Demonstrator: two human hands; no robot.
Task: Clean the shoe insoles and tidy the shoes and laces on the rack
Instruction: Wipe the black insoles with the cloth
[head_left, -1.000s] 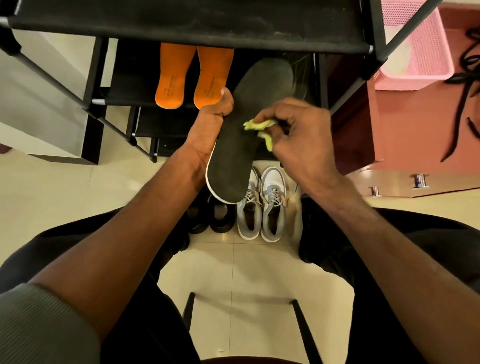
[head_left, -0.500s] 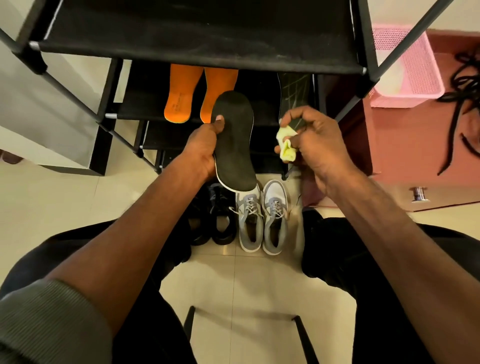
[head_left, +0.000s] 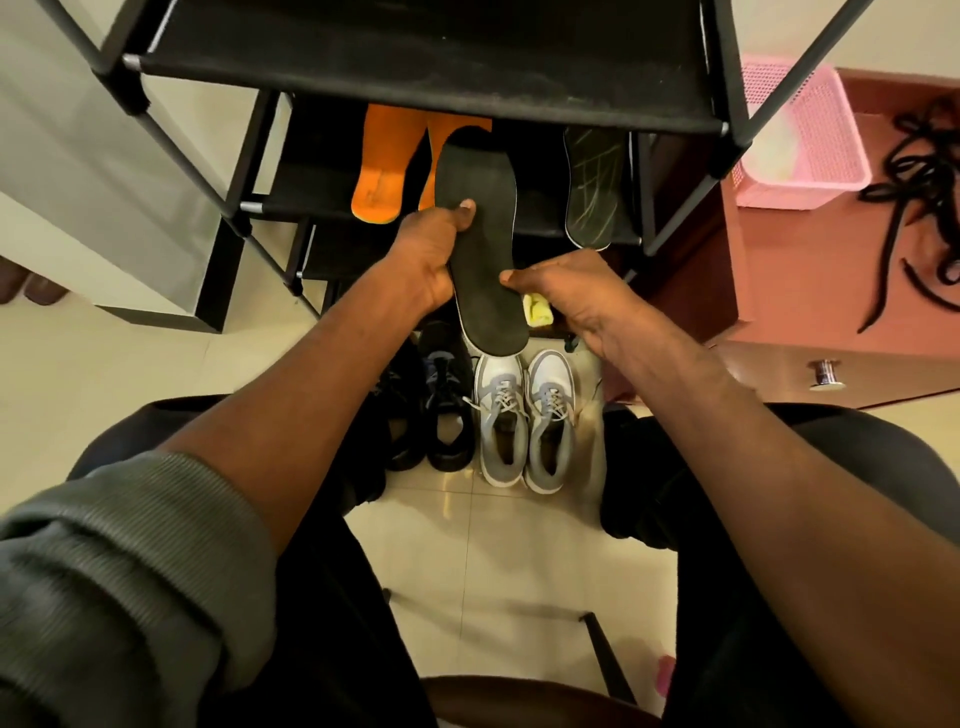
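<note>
We see the scene through one wide-angle head-worn camera, looking forward and steeply down from a seated person. Both forearms reach away from the lens, close and large at the bottom edge. The shoe rack (head_left: 441, 67) fills the top, the tiled floor (head_left: 509, 561) lies directly below. No second view overlaps.

Warm, moderately dim indoor light; the pale floor tiles (head_left: 498, 525) carry a soft glare patch between the knees, with a faint reflection below the grey shoes (head_left: 524, 421); the rack's (head_left: 426, 57) lower shelves lie in deep shadow, so dark items there lose detail; wide-angle distortion bends the rack's poles outward toward the edges; the near sleeve (head_left: 130, 582) and forearms are soft; slight motion blur throughout.
</note>
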